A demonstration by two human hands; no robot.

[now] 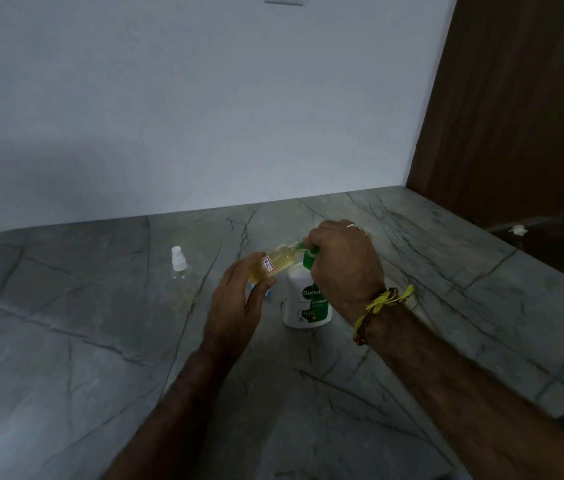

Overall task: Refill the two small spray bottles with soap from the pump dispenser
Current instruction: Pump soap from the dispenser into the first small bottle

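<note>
Countertop point(66, 358) of grey veined stone runs bare toward you and to your left, ending at the wall behind. Your left hand point(239, 306) grips the tilted spray bottle point(273, 265) of yellow liquid, its mouth at the pump dispenser point(306, 303) nozzle. Your right hand point(343, 265) curls over the green pump head, hiding it. A second, clear bottle point(179, 263) stands well apart, hard to make out.
</note>
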